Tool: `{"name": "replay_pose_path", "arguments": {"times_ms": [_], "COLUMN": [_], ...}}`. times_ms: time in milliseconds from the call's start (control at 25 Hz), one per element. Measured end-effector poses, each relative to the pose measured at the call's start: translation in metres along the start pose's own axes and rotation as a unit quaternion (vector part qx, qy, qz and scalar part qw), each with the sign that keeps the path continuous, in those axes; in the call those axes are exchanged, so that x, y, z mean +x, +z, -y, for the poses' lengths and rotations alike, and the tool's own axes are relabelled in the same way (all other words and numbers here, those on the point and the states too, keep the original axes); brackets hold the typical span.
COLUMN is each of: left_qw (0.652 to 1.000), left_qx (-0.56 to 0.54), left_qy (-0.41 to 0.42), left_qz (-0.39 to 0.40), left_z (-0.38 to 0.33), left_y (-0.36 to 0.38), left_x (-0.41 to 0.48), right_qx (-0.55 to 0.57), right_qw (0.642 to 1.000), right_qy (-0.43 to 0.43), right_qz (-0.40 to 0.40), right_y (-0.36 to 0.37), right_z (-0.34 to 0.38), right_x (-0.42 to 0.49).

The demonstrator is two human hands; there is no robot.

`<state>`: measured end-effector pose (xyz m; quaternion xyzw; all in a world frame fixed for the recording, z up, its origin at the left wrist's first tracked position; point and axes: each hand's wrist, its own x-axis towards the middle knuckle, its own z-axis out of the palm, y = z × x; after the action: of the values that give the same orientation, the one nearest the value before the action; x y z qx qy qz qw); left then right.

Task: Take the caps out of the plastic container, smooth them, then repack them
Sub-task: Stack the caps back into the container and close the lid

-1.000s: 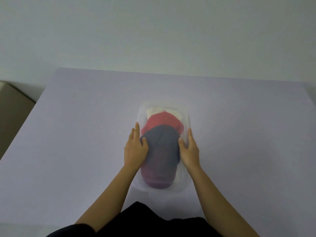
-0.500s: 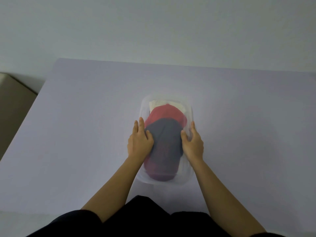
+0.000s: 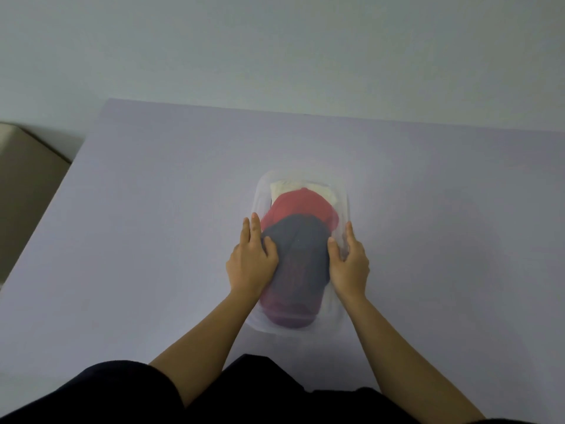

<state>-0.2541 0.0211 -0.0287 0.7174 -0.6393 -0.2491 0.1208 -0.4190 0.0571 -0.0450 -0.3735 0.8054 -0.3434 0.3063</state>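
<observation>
On the lilac worktop (image 3: 153, 240) the clear plastic container (image 3: 344, 197) holds three soft, light caps, and the left hand (image 3: 252, 261) and right hand (image 3: 350, 264) pinch the top navy cap (image 3: 298, 249) by its sides, a fair hold on limp cloth.

Head view, single frame. Illumination: dim, even, cool grey-lilac cast; source not visible, light diffuse and seemingly overhead. Shadows: soft and faint, a weak patch on the table (image 3: 458, 228) right of the plastic container (image 3: 344, 191), slight darkening under the forearms. Glare: none; container walls read as a pale milky haze. Sharpness: soft overall, low contrast, fine texture lost on the dark cap (image 3: 298, 255). Distortion: wide-angle, table edges splaying toward the frame sides. Bottom edge: dark clothing (image 3: 275, 399) nearly featureless, underexposed.
</observation>
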Motion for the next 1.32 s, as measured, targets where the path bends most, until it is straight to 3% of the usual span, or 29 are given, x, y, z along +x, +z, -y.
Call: {"name": "replay_pose_path", "arguments": {"times_ms": [120,280,480,800,1320], "left_qw": [1.000,0.989,0.959,0.984,0.978], "left_qx": [-0.022,-0.122,-0.237,-0.123,-0.179], "left_qy": [-0.002,0.009,-0.128,-0.125,-0.107], "left_qz": [0.014,0.087,0.083,0.023,0.007], "left_z": [0.000,0.015,0.025,0.023,-0.012], "left_y": [-0.004,-0.017,-0.015,0.000,-0.016], "left_x": [0.001,0.001,-0.045,-0.052,-0.026], "right_qx": [0.007,0.134,0.071,-0.001,0.035], "right_qw": [1.000,0.989,0.992,0.994,0.997], "right_qy": [0.004,0.056,0.085,0.106,0.071], "right_qz": [0.013,0.029,0.067,0.009,-0.010], "right_y": [0.000,-0.012,-0.011,-0.007,-0.028], "right_z": [0.003,0.007,-0.014,-0.008,0.016], "right_x": [-0.002,-0.005,-0.059,-0.068,-0.032]}}
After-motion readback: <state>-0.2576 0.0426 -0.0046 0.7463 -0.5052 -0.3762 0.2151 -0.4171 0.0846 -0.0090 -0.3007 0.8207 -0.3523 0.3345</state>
